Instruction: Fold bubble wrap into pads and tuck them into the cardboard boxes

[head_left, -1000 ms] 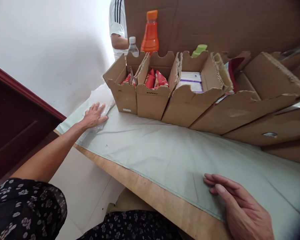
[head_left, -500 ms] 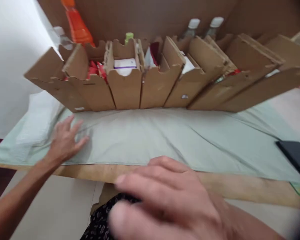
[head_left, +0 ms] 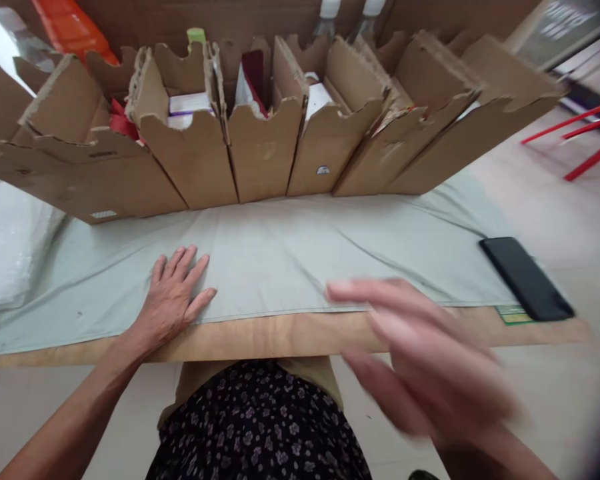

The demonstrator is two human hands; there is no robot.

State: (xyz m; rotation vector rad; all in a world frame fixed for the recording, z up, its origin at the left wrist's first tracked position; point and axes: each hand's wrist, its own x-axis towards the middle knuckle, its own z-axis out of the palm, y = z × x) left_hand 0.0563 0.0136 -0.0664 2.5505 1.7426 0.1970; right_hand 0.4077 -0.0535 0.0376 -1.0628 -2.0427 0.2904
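Left hand [head_left: 173, 300] lies flat on the cloth [head_left: 290, 260], fingers spread, holding nothing. Right hand [head_left: 425, 367] hovers blurred near the table edge [head_left: 280, 333], open and empty. Looks like cloth smoothing; right palm needs to land flat next.

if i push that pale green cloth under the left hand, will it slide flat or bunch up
The cloth is probably thin and floppy: creases run across it, so a push would likely bunch it. The left hand lies flat on it and the cardboard boxes seem to rest on its far edge, likely pinning it there.

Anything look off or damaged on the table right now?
The cardboard boxes have ragged, torn top edges and lean at uneven angles. The phone overhangs the cloth at the table edge. Nothing spilled.
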